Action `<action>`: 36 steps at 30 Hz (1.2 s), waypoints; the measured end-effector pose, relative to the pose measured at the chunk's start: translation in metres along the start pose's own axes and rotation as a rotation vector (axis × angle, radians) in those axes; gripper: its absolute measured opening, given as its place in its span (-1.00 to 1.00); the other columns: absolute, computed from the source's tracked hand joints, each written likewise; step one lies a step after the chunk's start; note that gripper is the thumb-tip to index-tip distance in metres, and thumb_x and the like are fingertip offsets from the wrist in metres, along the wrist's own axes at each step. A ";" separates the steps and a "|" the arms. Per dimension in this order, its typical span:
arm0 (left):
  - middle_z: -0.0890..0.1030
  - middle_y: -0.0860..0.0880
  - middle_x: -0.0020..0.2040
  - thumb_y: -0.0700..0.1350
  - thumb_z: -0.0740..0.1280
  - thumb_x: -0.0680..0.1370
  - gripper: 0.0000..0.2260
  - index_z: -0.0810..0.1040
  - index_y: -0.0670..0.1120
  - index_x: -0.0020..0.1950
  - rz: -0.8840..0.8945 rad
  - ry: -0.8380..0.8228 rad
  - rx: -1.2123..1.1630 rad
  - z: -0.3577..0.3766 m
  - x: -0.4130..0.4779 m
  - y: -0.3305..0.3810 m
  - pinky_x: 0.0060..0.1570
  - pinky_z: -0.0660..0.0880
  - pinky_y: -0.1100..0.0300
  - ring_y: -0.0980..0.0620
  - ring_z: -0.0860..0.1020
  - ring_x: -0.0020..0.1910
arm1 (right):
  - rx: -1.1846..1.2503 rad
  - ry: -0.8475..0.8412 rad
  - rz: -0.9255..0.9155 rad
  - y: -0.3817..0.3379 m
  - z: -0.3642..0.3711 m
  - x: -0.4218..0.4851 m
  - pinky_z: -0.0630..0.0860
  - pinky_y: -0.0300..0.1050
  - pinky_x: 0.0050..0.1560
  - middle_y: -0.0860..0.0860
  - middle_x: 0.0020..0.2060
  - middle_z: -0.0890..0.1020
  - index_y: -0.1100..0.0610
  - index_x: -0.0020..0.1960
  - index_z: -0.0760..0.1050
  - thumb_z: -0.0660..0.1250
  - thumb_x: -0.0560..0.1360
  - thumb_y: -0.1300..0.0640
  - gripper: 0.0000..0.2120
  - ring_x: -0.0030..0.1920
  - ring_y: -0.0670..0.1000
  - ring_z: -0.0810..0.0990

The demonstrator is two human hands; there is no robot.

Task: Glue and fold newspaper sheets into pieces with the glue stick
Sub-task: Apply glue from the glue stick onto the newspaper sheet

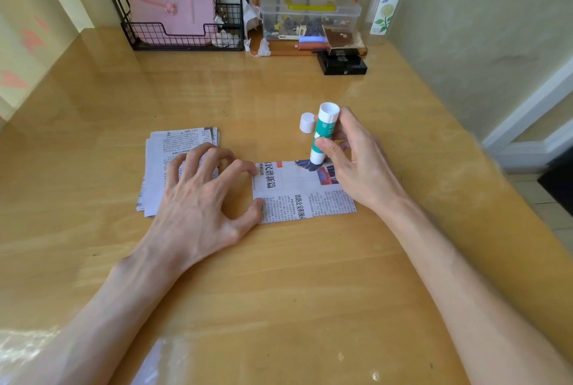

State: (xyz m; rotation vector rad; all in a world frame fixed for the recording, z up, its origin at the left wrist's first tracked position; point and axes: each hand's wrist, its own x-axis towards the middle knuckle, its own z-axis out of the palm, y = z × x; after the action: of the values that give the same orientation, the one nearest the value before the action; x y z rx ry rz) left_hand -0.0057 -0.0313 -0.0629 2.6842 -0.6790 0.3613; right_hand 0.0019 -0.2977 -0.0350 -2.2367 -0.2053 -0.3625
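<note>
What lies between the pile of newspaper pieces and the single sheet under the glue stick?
In the head view, the left hand lies there, touching the pile and the sheet.

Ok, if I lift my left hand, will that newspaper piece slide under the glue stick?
Likely: the newspaper piece looks thin and light on the glossy table, so the glue stick could drag it. It would probably wrinkle too; the left hand pins its edge.

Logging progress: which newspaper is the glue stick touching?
The single sheet under the right hand, glue stick tip on its far edge; the stack lies further left.
</note>
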 end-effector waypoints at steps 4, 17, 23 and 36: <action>0.47 0.07 0.26 0.32 0.27 0.50 -0.59 0.56 0.16 0.26 0.003 0.003 0.001 0.000 0.000 0.000 0.45 0.21 -0.13 -0.12 0.36 0.44 | -0.018 0.006 0.005 0.002 -0.004 0.000 0.54 0.30 0.00 0.11 -0.04 0.64 0.18 0.11 0.38 0.31 0.69 0.18 -0.88 -0.04 0.23 0.62; 0.47 0.07 0.26 0.32 0.26 0.50 -0.58 0.56 0.16 0.26 0.003 -0.004 0.009 0.000 0.001 0.000 0.44 0.22 -0.14 -0.12 0.36 0.44 | -0.052 0.051 0.005 0.006 -0.012 -0.006 0.54 0.23 -0.02 0.08 -0.06 0.67 0.16 0.14 0.41 0.34 0.67 0.17 -0.88 -0.05 0.17 0.63; 0.48 0.07 0.26 0.32 0.27 0.49 -0.58 0.57 0.17 0.26 0.001 -0.003 0.003 0.000 0.000 0.000 0.43 0.22 -0.14 -0.12 0.36 0.44 | -0.080 0.065 0.019 0.007 -0.015 -0.009 0.53 0.12 -0.01 0.06 -0.04 0.67 0.18 0.13 0.40 0.34 0.68 0.17 -0.87 -0.03 0.10 0.63; 0.47 0.07 0.27 0.33 0.26 0.49 -0.57 0.56 0.17 0.26 0.001 -0.009 0.000 0.000 0.001 0.000 0.44 0.22 -0.14 -0.12 0.35 0.45 | -0.121 0.100 -0.003 0.012 -0.018 -0.011 0.52 0.07 -0.03 0.04 -0.06 0.66 0.17 0.12 0.39 0.33 0.68 0.19 -0.88 -0.06 0.05 0.60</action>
State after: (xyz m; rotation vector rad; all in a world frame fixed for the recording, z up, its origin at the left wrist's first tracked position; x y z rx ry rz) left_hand -0.0052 -0.0315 -0.0629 2.6870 -0.6831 0.3503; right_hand -0.0090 -0.3193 -0.0369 -2.3297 -0.1366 -0.4989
